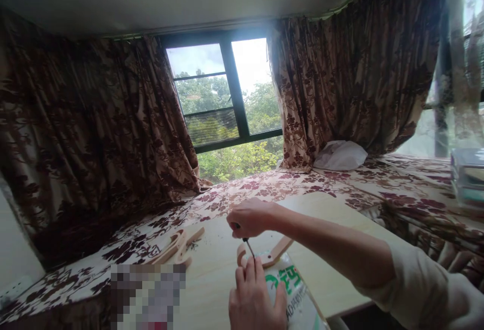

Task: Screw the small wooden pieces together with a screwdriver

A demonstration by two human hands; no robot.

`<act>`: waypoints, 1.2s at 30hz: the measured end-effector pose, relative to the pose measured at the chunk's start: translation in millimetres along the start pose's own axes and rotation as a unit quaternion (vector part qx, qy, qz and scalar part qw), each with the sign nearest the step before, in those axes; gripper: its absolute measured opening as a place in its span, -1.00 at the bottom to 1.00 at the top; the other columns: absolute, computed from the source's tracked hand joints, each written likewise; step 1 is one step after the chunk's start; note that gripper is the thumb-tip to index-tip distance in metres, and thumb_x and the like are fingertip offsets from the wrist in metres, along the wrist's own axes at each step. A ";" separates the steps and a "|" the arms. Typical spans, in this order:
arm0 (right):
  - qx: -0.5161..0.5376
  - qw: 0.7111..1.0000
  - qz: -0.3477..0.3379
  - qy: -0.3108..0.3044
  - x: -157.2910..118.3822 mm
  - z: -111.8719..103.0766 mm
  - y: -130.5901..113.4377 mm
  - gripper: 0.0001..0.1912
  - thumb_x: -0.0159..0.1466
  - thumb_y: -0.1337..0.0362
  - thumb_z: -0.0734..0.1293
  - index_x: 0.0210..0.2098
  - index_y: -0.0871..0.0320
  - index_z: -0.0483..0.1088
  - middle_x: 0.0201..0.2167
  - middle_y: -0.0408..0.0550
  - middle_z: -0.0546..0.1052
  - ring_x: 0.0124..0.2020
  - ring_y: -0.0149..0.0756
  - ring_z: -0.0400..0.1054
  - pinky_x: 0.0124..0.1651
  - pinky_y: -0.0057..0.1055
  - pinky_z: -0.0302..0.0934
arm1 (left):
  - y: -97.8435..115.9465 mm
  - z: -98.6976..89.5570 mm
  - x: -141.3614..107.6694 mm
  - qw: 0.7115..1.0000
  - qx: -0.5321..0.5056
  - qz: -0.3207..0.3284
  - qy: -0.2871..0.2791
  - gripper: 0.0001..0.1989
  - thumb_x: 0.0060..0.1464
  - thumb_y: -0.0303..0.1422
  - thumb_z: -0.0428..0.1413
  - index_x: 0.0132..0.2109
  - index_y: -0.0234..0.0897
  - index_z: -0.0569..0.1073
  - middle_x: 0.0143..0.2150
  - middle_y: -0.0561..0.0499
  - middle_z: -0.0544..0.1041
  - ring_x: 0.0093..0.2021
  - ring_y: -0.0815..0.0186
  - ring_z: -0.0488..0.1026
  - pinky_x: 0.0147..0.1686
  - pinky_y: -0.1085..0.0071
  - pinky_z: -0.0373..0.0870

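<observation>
My right hand (pixel 247 219) is closed around the dark handle of a screwdriver (pixel 250 248), whose thin shaft slants down to a curved light-wood piece (pixel 280 252). Close to the tip, the fingers of my left hand (pixel 255 297) press together on the near side of the wood and steady it. Whether a screw sits under the tip is hidden by those fingers. A dark hole shows in the wood just right of the shaft. Beneath the wooden piece and my left hand lies a white plastic packet (pixel 298 294) with green lettering.
More curved wooden pieces (pixel 176 246) lie on the pale board (pixel 212 269) to the left, beside small dark bits (pixel 194 244). Flowered cloth (pixel 242 188) spreads behind the board. A white bag (pixel 340 156) rests near the curtain, and a clear box (pixel 467 178) stands far right.
</observation>
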State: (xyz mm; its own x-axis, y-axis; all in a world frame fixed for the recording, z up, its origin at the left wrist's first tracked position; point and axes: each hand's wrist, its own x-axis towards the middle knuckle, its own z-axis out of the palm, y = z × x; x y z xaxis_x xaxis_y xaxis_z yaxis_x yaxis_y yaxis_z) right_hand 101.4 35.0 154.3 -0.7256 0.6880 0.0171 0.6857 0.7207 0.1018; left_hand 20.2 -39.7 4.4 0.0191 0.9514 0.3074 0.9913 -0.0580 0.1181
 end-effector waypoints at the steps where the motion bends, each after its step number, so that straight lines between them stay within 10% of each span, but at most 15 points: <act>1: -0.003 1.000 -0.001 0.000 -0.7 0.8 -0.6 -0.71 0.32 0.18 0.26 -0.03 0.19 0.35 -0.07 0.01 0.43 -0.15 -0.24 0.37 -0.13 -0.17 0.31 | 0.7 -0.7 -1.2 1.000 -0.013 0.001 0.003 -0.43 0.12 -0.18 -0.10 0.23 -0.34 0.22 0.26 -0.09 0.24 0.19 0.10 0.16 0.02 0.22 0.25; 36: -0.036 0.999 0.017 0.014 2.4 19.0 23.6 -0.73 0.33 0.15 0.23 -0.11 0.21 0.37 -0.20 -0.04 0.46 -0.27 -0.32 0.39 -0.22 -0.26 0.32 | 11.2 -15.2 -13.8 0.993 -0.120 0.010 0.004 -0.45 0.09 -0.11 -0.06 0.14 -0.36 0.26 0.15 -0.14 0.32 0.16 0.06 0.16 0.06 0.02 0.25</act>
State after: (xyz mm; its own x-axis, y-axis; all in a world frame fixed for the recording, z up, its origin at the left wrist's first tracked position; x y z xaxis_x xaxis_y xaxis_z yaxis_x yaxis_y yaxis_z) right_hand 116.9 55.3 137.9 -0.7042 0.7083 0.0487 0.7044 0.6885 0.1723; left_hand 29.0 -58.1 15.9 0.0372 0.9468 0.3198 0.9311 -0.1490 0.3329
